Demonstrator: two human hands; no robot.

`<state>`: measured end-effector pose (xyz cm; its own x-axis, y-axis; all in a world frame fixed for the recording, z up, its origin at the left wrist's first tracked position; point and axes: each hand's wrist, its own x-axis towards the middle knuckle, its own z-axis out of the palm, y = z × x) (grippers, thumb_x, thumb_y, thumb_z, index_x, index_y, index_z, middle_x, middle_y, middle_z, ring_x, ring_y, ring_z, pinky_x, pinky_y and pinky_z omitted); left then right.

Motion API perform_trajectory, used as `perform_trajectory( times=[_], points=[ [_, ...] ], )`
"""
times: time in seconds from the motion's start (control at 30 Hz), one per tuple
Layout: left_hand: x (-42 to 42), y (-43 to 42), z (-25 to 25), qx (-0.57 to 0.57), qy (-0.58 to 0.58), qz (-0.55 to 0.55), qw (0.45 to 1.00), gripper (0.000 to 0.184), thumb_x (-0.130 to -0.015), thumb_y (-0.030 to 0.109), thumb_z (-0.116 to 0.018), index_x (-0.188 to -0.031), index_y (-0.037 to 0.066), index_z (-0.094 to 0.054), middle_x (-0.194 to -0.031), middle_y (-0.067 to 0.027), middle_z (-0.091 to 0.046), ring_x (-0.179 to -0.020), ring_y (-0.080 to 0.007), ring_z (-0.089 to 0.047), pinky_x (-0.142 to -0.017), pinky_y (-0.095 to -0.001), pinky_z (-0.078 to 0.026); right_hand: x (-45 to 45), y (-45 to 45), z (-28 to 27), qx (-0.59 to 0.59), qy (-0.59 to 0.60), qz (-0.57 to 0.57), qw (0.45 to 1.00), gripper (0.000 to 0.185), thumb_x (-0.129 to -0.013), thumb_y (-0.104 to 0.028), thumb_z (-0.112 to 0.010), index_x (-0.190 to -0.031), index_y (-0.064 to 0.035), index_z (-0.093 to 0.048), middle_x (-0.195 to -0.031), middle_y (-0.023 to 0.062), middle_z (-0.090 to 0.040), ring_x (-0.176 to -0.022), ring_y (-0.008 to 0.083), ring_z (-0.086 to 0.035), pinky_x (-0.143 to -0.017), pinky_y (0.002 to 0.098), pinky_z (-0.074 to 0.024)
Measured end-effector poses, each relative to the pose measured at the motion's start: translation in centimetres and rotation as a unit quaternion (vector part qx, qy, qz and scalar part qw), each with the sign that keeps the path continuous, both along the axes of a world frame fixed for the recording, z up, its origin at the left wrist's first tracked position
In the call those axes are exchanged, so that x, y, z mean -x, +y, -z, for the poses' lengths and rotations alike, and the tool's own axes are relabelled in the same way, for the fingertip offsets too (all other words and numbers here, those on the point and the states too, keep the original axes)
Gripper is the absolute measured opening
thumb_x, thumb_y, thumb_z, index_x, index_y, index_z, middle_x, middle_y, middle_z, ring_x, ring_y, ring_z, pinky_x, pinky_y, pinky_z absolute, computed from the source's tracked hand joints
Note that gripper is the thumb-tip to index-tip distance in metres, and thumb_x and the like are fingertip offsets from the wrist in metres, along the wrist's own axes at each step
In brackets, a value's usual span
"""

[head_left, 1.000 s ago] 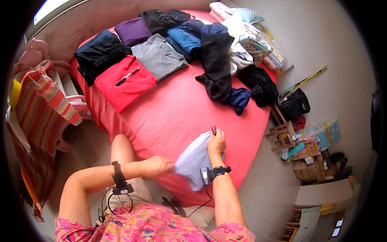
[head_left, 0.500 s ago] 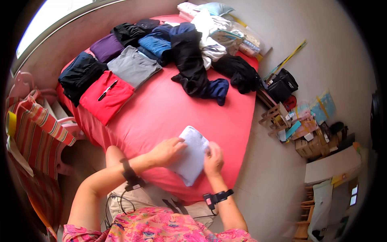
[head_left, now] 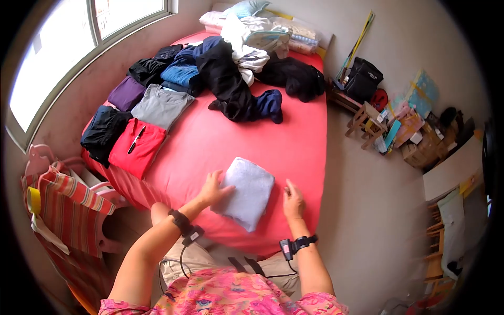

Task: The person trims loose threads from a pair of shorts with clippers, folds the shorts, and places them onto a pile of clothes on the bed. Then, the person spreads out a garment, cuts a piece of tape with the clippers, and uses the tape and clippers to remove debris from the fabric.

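Might skew folded cloth [head_left: 244,193] between splayed left hand [head_left: 212,190] and right hand [head_left: 294,203] of unclear grip by brushing edge.

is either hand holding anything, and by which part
The left hand is at the left edge of the folded cloth, no clear grip; whether the right hand holds anything cannot be told.

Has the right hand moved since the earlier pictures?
Yes, rightward: the right hand is now nearer the right edge of the pink bed sheet, and apart from the folded light-blue cloth it touched before.
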<state>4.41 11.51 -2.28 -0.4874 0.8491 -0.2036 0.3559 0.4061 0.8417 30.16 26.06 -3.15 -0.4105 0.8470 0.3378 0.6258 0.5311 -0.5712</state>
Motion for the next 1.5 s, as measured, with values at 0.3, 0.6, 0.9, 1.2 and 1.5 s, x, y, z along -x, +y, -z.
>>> perform_trajectory(
  times=[0.3, 0.6, 0.9, 1.2, 1.5],
  points=[
    [1.9, 2.7, -1.5, 0.174, -0.200, 0.095, 0.960, 0.066, -0.073, 0.041, -0.075, -0.117, -0.006, -0.059, -0.108, -0.0182, -0.065, -0.097, -0.0270, -0.063, -0.087, -0.0353, -0.048, -3.9, -0.7, 3.0, -0.037, -0.140, 0.116, 0.983, 0.031, -0.083, -0.011, -0.061, -0.113, -0.0101, -0.057, -0.124, 0.0048, -0.054, -0.114, 0.0288, -0.051, -0.089, 0.0415, -0.0488],
    [4.2, 3.4, -7.5, -0.080, -0.001, 0.155, 0.985, 0.054, -0.072, 0.024, -0.071, -0.117, 0.000, -0.055, -0.102, -0.0193, -0.065, -0.097, -0.0290, -0.064, -0.082, -0.0380, -0.050, -4.3, -0.8, 3.4, -0.044, -0.110, 0.101, 0.988, 0.032, -0.082, -0.012, -0.059, -0.113, -0.0077, -0.057, -0.126, 0.0058, -0.054, -0.115, 0.0290, -0.051, -0.086, 0.0427, -0.0504],
    [1.3, -0.7, -6.0, -0.174, 0.571, 0.250, 0.762, 0.028, -0.078, 0.007, -0.053, -0.105, -0.002, -0.050, -0.108, -0.0194, -0.058, -0.104, -0.0335, -0.057, -0.085, -0.0425, -0.047, -3.9, -1.4, 2.1, -0.045, -0.113, 0.102, 0.987, 0.030, -0.080, -0.009, -0.061, -0.110, -0.0069, -0.058, -0.123, 0.0068, -0.056, -0.112, 0.0294, -0.052, -0.085, 0.0416, -0.0509],
    [0.9, -3.4, -4.8, -0.114, 0.335, 0.316, 0.880, 0.047, -0.073, 0.020, -0.073, -0.111, 0.002, -0.052, -0.130, -0.0178, -0.049, -0.126, -0.0349, -0.043, -0.104, -0.0411, -0.037, -3.8, -0.8, 2.5, -0.071, -0.088, 0.099, 0.989, 0.026, -0.079, -0.008, -0.062, -0.105, -0.0074, -0.060, -0.119, 0.0070, -0.057, -0.109, 0.0310, -0.054, -0.088, 0.0416, -0.0489],
    [3.9, -1.7, -2.3, -0.034, 0.313, -0.112, 0.943, 0.025, -0.083, 0.020, -0.062, -0.098, 0.003, -0.051, -0.095, -0.0172, -0.055, -0.093, -0.0348, -0.055, -0.080, -0.0428, -0.045, 6.4, -3.5, 0.4, 0.099, 0.117, 0.013, 0.988, 0.026, -0.083, -0.032, -0.067, -0.084, -0.0069, -0.060, -0.087, 0.0089, -0.062, -0.086, 0.0290, -0.059, -0.071, 0.0419, -0.0477]
  ],
)
